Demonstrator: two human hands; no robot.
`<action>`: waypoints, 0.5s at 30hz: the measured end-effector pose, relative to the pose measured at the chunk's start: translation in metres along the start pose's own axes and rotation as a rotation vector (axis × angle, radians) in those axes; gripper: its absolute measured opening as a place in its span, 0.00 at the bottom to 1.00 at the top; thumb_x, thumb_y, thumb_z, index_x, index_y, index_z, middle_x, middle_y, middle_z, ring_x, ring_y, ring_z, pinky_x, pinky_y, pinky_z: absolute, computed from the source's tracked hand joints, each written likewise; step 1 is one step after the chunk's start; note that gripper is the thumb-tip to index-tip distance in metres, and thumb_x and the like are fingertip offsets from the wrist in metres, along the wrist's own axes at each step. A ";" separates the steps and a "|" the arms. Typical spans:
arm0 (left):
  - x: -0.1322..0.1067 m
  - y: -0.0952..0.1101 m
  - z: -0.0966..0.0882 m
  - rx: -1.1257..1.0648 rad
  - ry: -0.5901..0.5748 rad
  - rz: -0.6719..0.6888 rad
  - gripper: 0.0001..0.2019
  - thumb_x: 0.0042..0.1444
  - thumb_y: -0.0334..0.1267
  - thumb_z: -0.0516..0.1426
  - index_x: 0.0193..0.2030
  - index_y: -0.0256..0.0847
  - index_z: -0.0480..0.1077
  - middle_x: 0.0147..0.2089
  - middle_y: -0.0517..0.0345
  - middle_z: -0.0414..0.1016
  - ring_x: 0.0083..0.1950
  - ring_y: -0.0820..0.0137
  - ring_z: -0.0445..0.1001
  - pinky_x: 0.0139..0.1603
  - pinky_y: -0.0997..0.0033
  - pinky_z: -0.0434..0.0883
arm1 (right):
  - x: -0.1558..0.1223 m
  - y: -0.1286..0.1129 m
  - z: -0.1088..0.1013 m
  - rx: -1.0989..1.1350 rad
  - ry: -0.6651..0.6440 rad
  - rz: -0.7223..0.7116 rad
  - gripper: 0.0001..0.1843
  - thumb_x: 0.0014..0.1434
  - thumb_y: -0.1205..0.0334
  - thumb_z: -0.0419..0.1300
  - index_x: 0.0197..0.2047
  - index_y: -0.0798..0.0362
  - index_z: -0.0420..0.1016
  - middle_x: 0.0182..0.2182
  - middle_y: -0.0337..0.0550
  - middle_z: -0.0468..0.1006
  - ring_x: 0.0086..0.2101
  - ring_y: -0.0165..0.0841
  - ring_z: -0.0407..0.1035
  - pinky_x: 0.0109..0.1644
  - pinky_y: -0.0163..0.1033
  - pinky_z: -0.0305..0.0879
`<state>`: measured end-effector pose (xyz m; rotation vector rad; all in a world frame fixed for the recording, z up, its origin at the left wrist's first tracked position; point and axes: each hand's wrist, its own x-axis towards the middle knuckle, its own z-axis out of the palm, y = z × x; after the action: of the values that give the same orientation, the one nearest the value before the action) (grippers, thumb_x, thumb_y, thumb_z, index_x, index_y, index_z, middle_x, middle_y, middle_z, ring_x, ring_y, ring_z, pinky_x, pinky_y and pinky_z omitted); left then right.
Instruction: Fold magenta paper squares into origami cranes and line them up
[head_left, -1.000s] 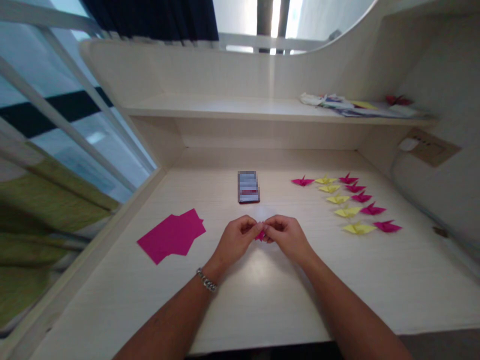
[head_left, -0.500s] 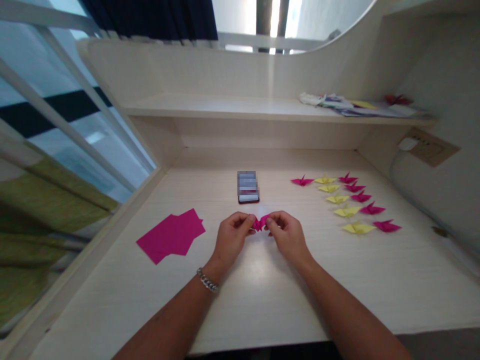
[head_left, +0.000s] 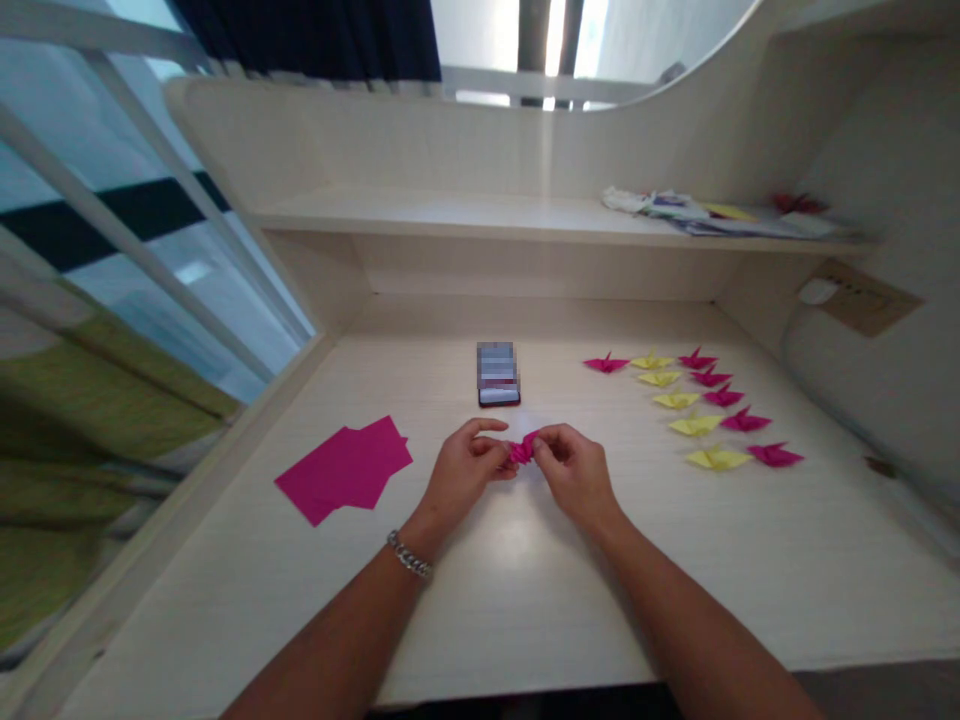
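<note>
Over the middle of the desk, a small piece of folded pink paper (head_left: 521, 451) is held between my two hands. My right hand (head_left: 579, 468) pinches its right end between thumb and fingers. My left hand (head_left: 469, 468), with a chain bracelet at the wrist, has its thumb and lower fingers at the left end, while the index finger is lifted off. The paper's far side and some fingertips are hidden. Flat pink paper sheets (head_left: 341, 472) lie overlapping to the left. On the right sit rows of folded paper cranes, several yellow cranes (head_left: 696, 425) and several pink cranes (head_left: 746, 420).
A phone (head_left: 498, 374) lies on the desk (head_left: 510, 600) just beyond my hands. Papers (head_left: 720, 214) rest on the shelf (head_left: 450, 215) at the back. A plugged cable (head_left: 795, 380) runs down the right wall, and metal bars (head_left: 142, 240) stand left.
My left index finger has lifted away from the folded paper, and the left hand has turned slightly. The right hand keeps its pinch. The view has shifted a little.
</note>
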<state>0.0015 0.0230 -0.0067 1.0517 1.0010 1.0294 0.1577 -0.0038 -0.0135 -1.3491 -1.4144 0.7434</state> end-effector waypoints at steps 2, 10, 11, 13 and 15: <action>0.000 0.001 -0.001 0.034 -0.064 -0.009 0.18 0.44 0.34 0.64 0.43 0.36 0.68 0.25 0.58 0.76 0.27 0.69 0.77 0.33 0.65 0.76 | 0.000 -0.001 -0.001 -0.021 0.003 -0.021 0.09 0.56 0.59 0.57 0.35 0.54 0.75 0.28 0.43 0.79 0.27 0.32 0.72 0.32 0.35 0.66; -0.002 -0.007 0.000 0.121 -0.108 0.147 0.13 0.50 0.35 0.61 0.43 0.37 0.69 0.31 0.56 0.77 0.30 0.70 0.77 0.35 0.68 0.75 | 0.000 -0.003 -0.004 0.015 0.009 -0.066 0.12 0.56 0.62 0.57 0.44 0.51 0.69 0.28 0.40 0.77 0.29 0.31 0.72 0.31 0.34 0.66; -0.002 -0.007 0.001 0.134 -0.107 0.173 0.13 0.50 0.35 0.60 0.44 0.38 0.69 0.31 0.56 0.78 0.31 0.70 0.77 0.35 0.69 0.75 | 0.000 -0.004 -0.005 0.010 -0.004 -0.079 0.13 0.56 0.64 0.56 0.46 0.51 0.69 0.29 0.39 0.77 0.29 0.31 0.72 0.31 0.33 0.66; -0.004 -0.007 0.002 0.158 -0.100 0.205 0.12 0.51 0.35 0.60 0.44 0.38 0.69 0.32 0.55 0.78 0.31 0.70 0.77 0.35 0.69 0.74 | 0.001 -0.008 -0.007 -0.012 -0.044 -0.098 0.12 0.56 0.66 0.54 0.44 0.51 0.72 0.31 0.41 0.77 0.31 0.31 0.71 0.32 0.33 0.66; -0.006 -0.007 0.002 0.191 -0.096 0.231 0.12 0.52 0.35 0.59 0.44 0.38 0.69 0.34 0.55 0.78 0.32 0.70 0.77 0.35 0.69 0.74 | 0.002 -0.011 -0.009 -0.024 -0.079 -0.091 0.11 0.55 0.68 0.54 0.40 0.52 0.75 0.34 0.42 0.78 0.33 0.32 0.72 0.34 0.34 0.66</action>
<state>0.0035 0.0159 -0.0118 1.3861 0.9279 1.0730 0.1626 -0.0061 -0.0007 -1.2767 -1.5408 0.7284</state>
